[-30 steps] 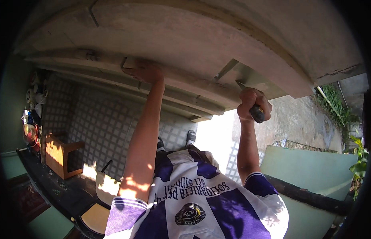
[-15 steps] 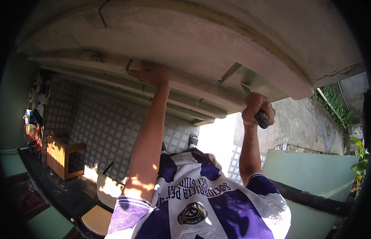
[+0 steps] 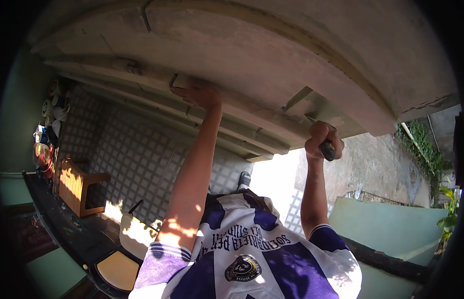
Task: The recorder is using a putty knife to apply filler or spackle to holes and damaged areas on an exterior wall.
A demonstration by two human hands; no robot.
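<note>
My right hand [image 3: 322, 139] is closed around the dark handle of a putty knife [image 3: 328, 150], its thin blade poking out beyond my fist. The blade's tip points at the edge of a pale greenish, angular patch [image 3: 325, 108] on the beige wooden-looking panel [image 3: 232, 47] above; whether it touches cannot be made out. Resting on a long rail of that panel is my left hand [image 3: 199, 93], fingers stretched out to the left and holding nothing. Beside its fingertips a short dark slot [image 3: 174, 79] cuts the rail.
Stepped rails [image 3: 242, 130] run below the panel over a tiled floor [image 3: 137, 137]. At left stand a wooden stool [image 3: 75, 187], hanging cups [image 3: 47, 108] and a dark-edged counter [image 3: 57, 226]. A low green wall [image 3: 391, 219] and plants [image 3: 447, 219] are at right.
The whole view has shifted slightly, so the panel sits further right and lower. My right hand with the putty knife has moved a little left along the patch; my left hand stays on the rail.
</note>
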